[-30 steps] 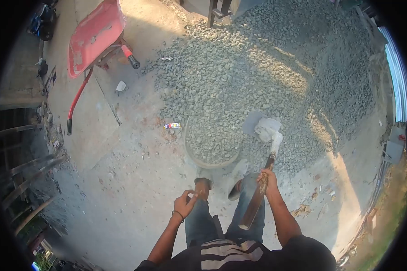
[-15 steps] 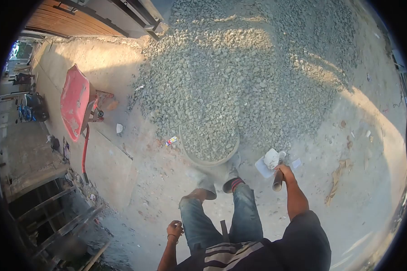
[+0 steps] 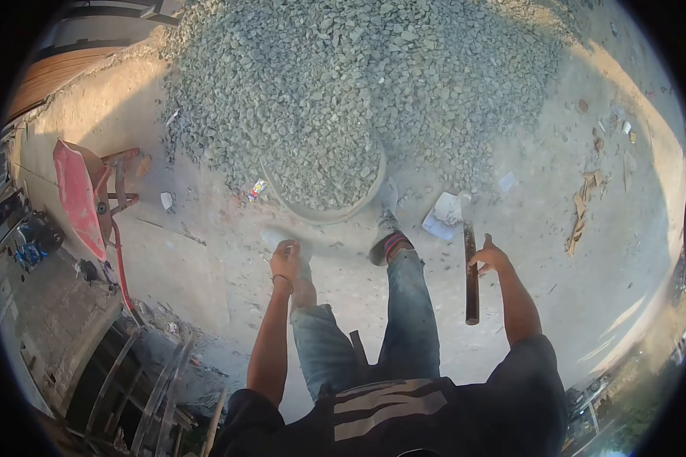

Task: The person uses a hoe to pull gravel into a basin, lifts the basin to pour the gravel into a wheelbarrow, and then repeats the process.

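Observation:
My right hand (image 3: 492,258) has its fingers apart beside the dark round handle (image 3: 472,282) of a hoe-like tool. The fingertips are at the handle without wrapping round it. A pale, dusty blade (image 3: 443,216) lies on the ground at the handle's far end. My left hand (image 3: 285,260) hangs in front of my left lower leg, its fingers foreshortened and blurred. Ahead of my feet, a round tub (image 3: 329,218) heaped with grey gravel sits against the gravel pile (image 3: 312,91); only its near rim shows.
A red wheelbarrow (image 3: 78,194) stands to the left. A colourful wrapper (image 3: 257,190) and a white scrap (image 3: 167,200) lie near the tub. Brown debris (image 3: 583,209) lies at the right. Wooden slats (image 3: 141,396) border a dark gap at the lower left.
My right hand has loosened from the hoe handle, which has tipped down towards me. My left hand has moved forward towards the tub. The view has shifted, and the gravel sits higher in it.

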Available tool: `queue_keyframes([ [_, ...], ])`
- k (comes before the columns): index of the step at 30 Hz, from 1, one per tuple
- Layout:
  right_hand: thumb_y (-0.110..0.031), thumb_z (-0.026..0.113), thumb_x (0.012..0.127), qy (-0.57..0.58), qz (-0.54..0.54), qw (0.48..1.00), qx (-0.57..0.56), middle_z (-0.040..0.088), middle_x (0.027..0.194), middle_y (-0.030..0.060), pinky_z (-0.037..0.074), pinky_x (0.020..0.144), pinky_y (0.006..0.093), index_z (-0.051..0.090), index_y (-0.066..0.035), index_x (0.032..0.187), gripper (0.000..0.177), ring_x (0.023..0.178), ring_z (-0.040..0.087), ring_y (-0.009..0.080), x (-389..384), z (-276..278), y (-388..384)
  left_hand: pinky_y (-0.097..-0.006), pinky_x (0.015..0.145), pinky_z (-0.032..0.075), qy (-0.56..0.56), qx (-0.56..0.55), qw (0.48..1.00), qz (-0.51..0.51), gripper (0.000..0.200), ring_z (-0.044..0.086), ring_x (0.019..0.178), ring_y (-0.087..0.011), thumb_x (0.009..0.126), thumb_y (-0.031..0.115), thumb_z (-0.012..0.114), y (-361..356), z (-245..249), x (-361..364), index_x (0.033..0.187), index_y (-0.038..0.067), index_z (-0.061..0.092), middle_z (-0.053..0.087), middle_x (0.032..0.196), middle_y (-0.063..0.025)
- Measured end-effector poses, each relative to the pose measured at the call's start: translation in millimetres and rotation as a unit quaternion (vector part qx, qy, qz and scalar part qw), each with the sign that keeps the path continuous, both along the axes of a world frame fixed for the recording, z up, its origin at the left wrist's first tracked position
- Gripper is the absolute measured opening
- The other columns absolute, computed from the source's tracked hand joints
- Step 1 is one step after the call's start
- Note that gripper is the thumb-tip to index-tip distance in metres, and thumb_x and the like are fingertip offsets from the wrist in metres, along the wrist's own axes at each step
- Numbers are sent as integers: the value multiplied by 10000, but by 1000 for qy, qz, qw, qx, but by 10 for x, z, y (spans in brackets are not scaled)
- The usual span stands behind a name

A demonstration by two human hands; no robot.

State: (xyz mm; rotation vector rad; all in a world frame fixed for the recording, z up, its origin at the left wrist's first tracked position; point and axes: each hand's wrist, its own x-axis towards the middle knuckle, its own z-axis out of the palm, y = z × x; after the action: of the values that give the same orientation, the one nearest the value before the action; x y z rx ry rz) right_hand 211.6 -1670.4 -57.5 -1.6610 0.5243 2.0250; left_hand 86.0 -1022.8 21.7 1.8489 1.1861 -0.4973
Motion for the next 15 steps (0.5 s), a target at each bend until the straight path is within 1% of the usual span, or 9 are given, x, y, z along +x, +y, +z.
queue_keyframes([
  [3, -73, 802, 622, -42, -15, 973, -225, 560, 1157, 268, 581, 629, 455, -30, -147, 1473, 1191, 818, 668, 361, 438, 630, 937, -324, 610, 507, 27, -78, 984, 157, 286, 651, 684, -177, 865, 250, 610, 158, -614, 288, 1065, 49, 650, 676, 899, -106],
  [4, -159, 835, 626, -61, -46, 965, -252, 604, 1083, 231, 538, 776, 483, 165, -115, 1452, 1064, 981, 614, 324, 410, 813, 1091, -322, 615, 505, 27, -85, 981, 173, 309, 648, 695, -177, 866, 257, 609, 231, -791, 336, 1077, 33, 643, 671, 914, -105],
  [7, -307, 779, 726, -281, 241, 886, -279, 606, 1060, 237, 497, 846, 393, 448, -2, 1275, 710, 990, 611, 360, -21, 571, 939, -328, 665, 498, 44, -81, 969, 228, 355, 637, 774, -179, 869, 274, 602, 402, -1167, 323, 1095, 2, 630, 660, 964, -111],
  [8, -307, 779, 726, -276, 245, 887, -279, 606, 1060, 237, 497, 846, 393, 448, -2, 1275, 710, 990, 611, 360, 74, 562, 1173, -335, 710, 493, 52, -75, 964, 252, 379, 628, 842, -181, 872, 285, 595, 450, -1322, 329, 1103, -13, 623, 654, 999, -117],
  [10, -237, 722, 798, -525, 273, 793, -145, 612, 1078, 212, 474, 829, 469, 519, -29, 1213, 506, 1021, 589, 373, 328, 285, 1508, -361, 766, 476, 52, -88, 963, 250, 427, 596, 912, -198, 864, 336, 587, 722, -1987, 68, 1155, 24, 591, 605, 1078, -116],
  [12, -218, 660, 866, -595, 144, 791, -9, 623, 1076, 172, 472, 828, 423, 594, -31, 1103, 309, 1010, 600, 311, 774, -255, 2045, -387, 822, 459, 47, -105, 960, 254, 479, 564, 983, -215, 856, 387, 578, 770, -2494, 74, 1207, 61, 560, 556, 1157, -116],
  [13, -203, 625, 895, -519, -4, 855, -6, 635, 1068, 131, 463, 842, 367, 624, -38, 1079, 247, 1010, 603, 258, 1055, -427, 2549, -392, 844, 443, 50, -118, 940, 316, 481, 549, 1003, -218, 864, 408, 553, 799, -2597, 192, 1201, 65, 558, 541, 1173, -102],
  [14, -251, 572, 933, -539, 10, 841, 38, 648, 1080, 91, 460, 845, 328, 624, -56, 1124, 278, 993, 607, 221, 1261, -853, 2820, -396, 866, 427, 53, -127, 915, 380, 485, 534, 1023, -220, 873, 430, 528, 858, -2679, 295, 1196, 69, 557, 526, 1188, -87],
  [15, -329, 538, 944, -386, -147, 910, 34, 630, 1151, 90, 450, 879, 332, 600, -70, 1200, 369, 1033, 585, 203, 1514, -1188, 3162, -396, 866, 427, 55, -121, 911, 392, 485, 534, 1023, -220, 873, 430, 528, 913, -2753, 384, 1196, 69, 557, 526, 1188, -87],
])
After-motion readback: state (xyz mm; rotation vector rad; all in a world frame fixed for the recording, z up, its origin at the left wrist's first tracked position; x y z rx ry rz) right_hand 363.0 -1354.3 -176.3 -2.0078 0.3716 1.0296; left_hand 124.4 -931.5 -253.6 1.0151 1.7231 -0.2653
